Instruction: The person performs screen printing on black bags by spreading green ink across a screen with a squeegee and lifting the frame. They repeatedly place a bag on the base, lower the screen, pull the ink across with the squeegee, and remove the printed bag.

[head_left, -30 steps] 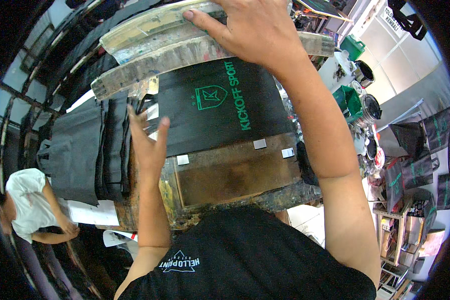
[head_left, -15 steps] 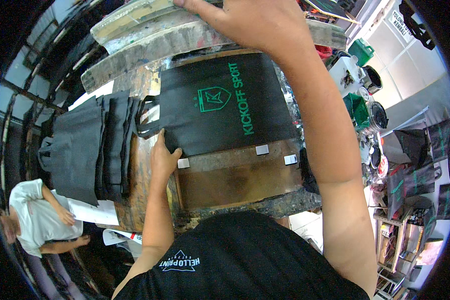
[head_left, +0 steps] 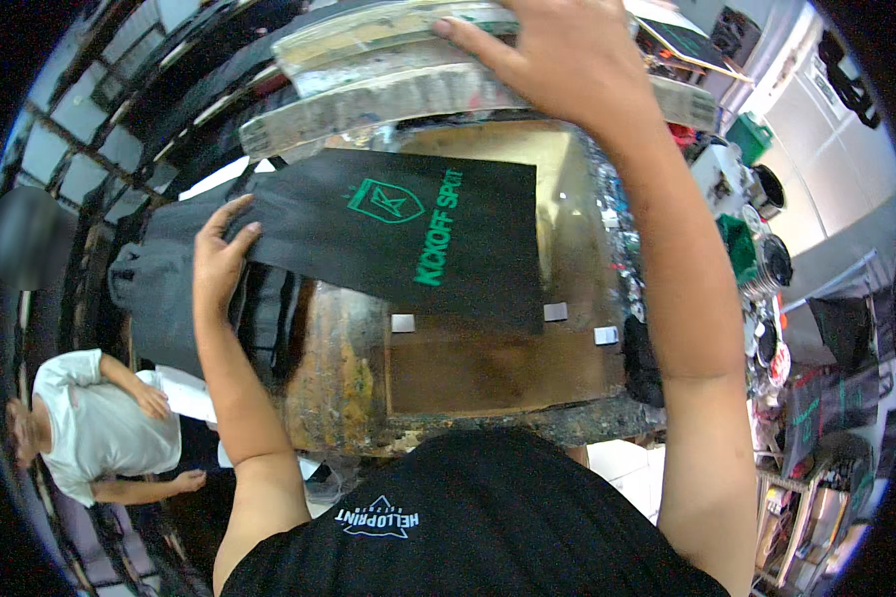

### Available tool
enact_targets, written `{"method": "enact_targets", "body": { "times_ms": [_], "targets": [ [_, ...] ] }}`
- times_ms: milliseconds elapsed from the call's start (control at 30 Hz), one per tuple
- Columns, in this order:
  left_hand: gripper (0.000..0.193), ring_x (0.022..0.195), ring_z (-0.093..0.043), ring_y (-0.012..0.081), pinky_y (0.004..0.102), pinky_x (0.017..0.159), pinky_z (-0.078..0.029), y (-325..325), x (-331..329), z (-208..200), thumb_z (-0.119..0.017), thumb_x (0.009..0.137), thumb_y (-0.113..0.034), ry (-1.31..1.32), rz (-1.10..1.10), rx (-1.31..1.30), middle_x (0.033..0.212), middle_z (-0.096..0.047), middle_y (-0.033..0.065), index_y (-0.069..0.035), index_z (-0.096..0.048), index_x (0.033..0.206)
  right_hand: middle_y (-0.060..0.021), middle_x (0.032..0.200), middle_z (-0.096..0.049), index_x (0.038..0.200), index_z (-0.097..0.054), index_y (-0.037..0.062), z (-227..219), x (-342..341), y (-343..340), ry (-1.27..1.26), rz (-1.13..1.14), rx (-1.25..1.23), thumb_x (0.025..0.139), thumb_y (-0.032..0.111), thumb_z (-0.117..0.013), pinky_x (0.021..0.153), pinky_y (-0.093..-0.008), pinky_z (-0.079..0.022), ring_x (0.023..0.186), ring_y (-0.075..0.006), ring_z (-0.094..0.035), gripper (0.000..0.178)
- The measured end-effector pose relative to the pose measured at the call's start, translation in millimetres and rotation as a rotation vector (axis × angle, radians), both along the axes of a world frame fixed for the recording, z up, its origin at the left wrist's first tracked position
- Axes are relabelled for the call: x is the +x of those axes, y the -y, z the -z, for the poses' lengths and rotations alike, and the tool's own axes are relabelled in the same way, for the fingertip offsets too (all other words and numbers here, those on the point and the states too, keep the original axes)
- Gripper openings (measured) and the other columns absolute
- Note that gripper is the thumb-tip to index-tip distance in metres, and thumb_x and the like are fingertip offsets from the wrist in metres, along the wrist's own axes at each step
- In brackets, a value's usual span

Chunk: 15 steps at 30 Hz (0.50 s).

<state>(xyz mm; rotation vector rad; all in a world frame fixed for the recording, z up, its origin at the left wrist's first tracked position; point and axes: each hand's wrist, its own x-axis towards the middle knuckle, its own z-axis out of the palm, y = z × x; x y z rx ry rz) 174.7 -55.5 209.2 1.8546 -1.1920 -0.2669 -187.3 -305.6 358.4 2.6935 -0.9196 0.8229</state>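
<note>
My left hand [head_left: 221, 254] grips the left, handle end of a black fabric tote bag [head_left: 488, 229] printed with a green shield emblem and lettering. The bag slants over the brown printing board [head_left: 498, 383], its left end over a stack of black bags [head_left: 164, 323]. Its handles do not show clearly. At the top, my right hand [head_left: 582, 70] holds the raised screen-printing frame [head_left: 388, 119], thumb along its edge and other fingers cut off by the picture's border. Small white tabs [head_left: 402, 323] sit on the board near the bag's lower edge.
A person in a white shirt [head_left: 110, 428] stands at the lower left, beyond the stack. Right of my right forearm are paint tubs [head_left: 772, 264] and a green container [head_left: 750, 137]. More printed black bags [head_left: 816, 413] and a wooden shelf [head_left: 796, 517] are at the far right.
My left hand has moved left with the bag, drawing it off part of the board toward the stack and baring the board's right side. My right hand remains at the raised frame.
</note>
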Motion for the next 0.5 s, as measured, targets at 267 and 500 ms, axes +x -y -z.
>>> {"method": "enact_targets", "body": {
  "times_ms": [267,500],
  "targets": [
    [0.042,0.108,-0.066,0.0147,0.0266,0.095,-0.052,-174,127,-38,-0.069,0.095,-0.003,-0.144,-0.292,0.025,0.128,-0.069,0.0086,-0.002,-0.066,0.137,-0.0142,0.098,-0.069,0.113,-0.069,0.0088,9,3,1,0.104,-0.021,-0.193,0.100,0.060,-0.055,0.095,-0.0467,-0.044,0.097,-0.0290,-0.063,0.054],
    [0.052,0.109,-0.069,0.0326,0.0430,0.099,-0.053,-276,211,5,-0.080,0.087,-0.019,0.402,-0.932,0.240,0.131,-0.068,0.0218,-0.014,-0.068,0.137,-0.0162,0.105,-0.072,0.119,-0.070,0.0122,19,6,17,0.185,-0.033,-0.374,0.096,0.057,-0.062,0.094,-0.0533,-0.043,0.105,-0.0373,-0.067,0.052]
  ]
}}
